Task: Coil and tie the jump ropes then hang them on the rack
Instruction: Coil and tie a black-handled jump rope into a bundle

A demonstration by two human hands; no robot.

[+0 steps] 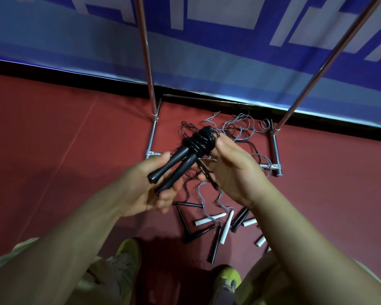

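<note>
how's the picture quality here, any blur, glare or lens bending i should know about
Head view: the rack poles bow outward from wide-angle distortion and carry bright glare streaks; the blue banner is soft and smeared; the coiled black rope and both hands are fairly sharp; dim light with dark shadow around the shoes.

No legible text, label, brand or number appears. The blue banner (207, 53), well beyond the fingertips, carries large white strokes, cropped and blurred, that cannot be read as characters. The jump rope handles near the fingers show no markings.
</note>
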